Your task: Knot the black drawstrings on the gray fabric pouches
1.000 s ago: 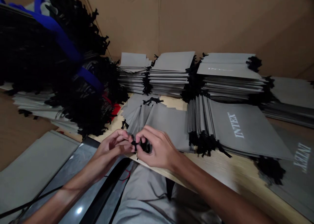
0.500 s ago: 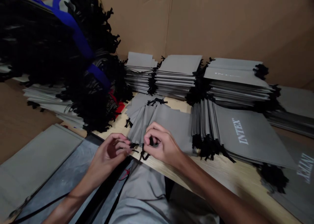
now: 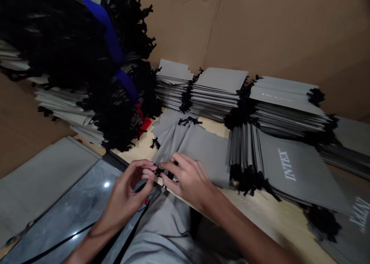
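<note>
My left hand and my right hand meet at the near edge of a small fanned pile of grey drawstring bags. Both pinch the black drawstring at the near end of one bag, fingertips almost touching. The cord is thin and partly hidden by my fingers. The bags lie on a light wooden table.
Stacks of grey bags line the cardboard wall. A grey stack printed INTEX lies to the right. A tall heap with black cords and a blue strap stands at the left. A glossy dark panel sits by my left arm.
My hands have come together again on the black drawstring after being slightly apart. The view has shifted a little to the left and down.
</note>
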### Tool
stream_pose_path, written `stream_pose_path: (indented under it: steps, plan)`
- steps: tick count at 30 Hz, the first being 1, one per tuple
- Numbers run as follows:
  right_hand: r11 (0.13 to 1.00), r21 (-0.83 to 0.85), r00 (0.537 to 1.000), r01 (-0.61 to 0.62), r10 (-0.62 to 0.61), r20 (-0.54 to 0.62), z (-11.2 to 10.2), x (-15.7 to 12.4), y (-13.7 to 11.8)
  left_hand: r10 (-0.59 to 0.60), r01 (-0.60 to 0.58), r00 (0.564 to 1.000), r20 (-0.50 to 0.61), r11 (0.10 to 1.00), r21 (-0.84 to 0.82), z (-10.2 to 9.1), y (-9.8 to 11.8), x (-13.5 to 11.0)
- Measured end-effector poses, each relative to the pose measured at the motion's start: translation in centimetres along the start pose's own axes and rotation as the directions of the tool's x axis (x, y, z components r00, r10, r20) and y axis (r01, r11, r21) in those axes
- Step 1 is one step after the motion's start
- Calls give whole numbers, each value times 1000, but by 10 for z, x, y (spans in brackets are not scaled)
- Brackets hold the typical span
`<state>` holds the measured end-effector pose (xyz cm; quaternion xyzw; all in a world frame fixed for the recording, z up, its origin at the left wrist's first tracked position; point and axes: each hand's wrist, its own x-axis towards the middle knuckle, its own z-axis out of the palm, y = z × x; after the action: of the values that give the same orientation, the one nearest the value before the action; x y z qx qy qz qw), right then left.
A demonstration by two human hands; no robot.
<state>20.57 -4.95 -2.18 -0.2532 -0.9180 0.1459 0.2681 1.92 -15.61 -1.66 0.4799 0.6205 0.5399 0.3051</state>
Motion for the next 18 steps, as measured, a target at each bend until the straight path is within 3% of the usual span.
stream_pose_path:
  steps: [7,11,15,18]
  plan:
    - [996,-81,994,43,-51,-101,8,1,-2,-5,4,1000,-24,999,-42,1,3,-3]
    - [996,-73,994,54,-61,-95,10,1,-2,15,-16,999,-29,999,-29,-2,4,-3]
    - [988,-100,986,114,-125,-110,11,2,-1,113,-110,993,-16,987,115,-3,6,-2]
    - [978,-133,973,163,-182,-144,11,0,-1,246,-244,969,32,922,300,-3,9,0]
